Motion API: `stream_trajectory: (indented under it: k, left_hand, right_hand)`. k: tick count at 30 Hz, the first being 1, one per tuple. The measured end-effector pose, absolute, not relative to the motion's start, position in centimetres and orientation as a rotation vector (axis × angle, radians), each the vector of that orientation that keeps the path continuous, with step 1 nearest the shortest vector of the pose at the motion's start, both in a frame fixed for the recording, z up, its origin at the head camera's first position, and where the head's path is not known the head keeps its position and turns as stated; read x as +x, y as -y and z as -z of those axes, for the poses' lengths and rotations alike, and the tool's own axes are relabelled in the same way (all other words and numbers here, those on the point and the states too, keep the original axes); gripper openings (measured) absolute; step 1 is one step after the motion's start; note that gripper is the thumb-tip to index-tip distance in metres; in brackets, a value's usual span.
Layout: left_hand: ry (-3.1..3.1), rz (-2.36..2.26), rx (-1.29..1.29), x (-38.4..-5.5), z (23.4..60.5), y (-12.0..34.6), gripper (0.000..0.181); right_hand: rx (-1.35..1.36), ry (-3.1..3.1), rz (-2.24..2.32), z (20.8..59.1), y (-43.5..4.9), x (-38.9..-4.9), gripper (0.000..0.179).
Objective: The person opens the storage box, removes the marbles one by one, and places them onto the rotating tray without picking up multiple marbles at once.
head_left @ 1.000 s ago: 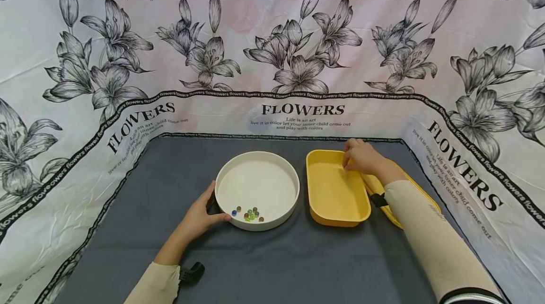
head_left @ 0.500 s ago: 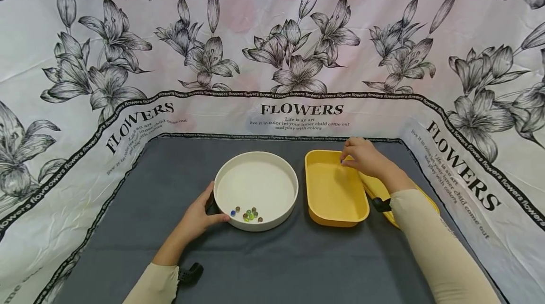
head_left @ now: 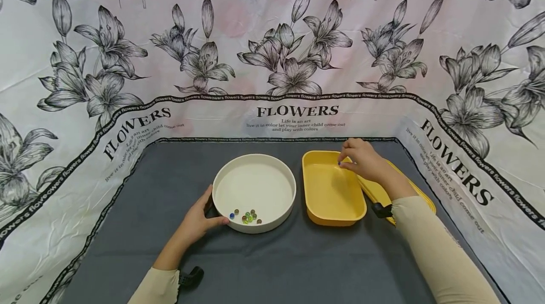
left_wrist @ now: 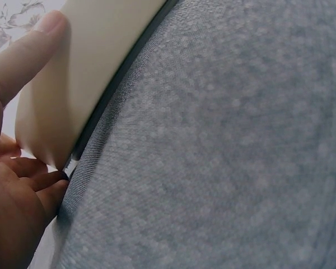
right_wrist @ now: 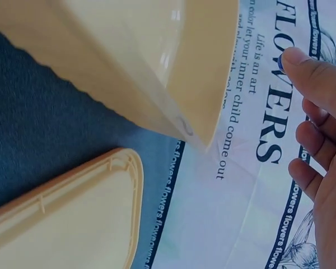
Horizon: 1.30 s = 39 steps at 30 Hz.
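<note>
In the head view, a round white dish (head_left: 255, 176) holds several small glass marbles (head_left: 249, 218) near its front side. My left hand (head_left: 197, 219) grips the dish by its left side; in the left wrist view the thumb (left_wrist: 25, 56) lies on the wall and the other fingers are curled at its lower edge. Over the far right corner of a yellow rectangular container (head_left: 328, 185), my right hand (head_left: 365, 162) pinches a blue marble (right_wrist: 280, 61) between thumb and index finger. Most of that marble is hidden by the fingertips.
A yellow lid (head_left: 408, 181) lies right of the container, partly behind the right hand and forearm. Dark grey cloth (head_left: 272, 271) covers the work surface. Behind it rises a white cloth (head_left: 298, 119) with printed flowers and lettering.
My right hand has lifted slightly out of the container's far right corner, and the blue marble now shows at its fingertips. The left hand still holds the dish. The head view has shifted slightly.
</note>
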<state>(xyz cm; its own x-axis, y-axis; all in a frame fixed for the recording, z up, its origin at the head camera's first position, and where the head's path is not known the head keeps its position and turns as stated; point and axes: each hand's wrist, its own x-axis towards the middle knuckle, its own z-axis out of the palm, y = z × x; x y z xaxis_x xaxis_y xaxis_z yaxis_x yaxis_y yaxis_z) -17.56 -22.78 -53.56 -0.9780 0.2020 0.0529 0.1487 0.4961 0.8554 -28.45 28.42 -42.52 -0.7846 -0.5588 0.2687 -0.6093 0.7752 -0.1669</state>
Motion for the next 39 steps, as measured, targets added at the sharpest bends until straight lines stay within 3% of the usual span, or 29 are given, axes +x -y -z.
stream_trajectory:
  k: [39]
  left_hand:
    - [-2.694,-1.496,0.324,-17.5,53.4,22.9,0.125]
  right_hand:
    - [0.96,2.612,-0.586,42.7,-23.0,-25.3,0.012]
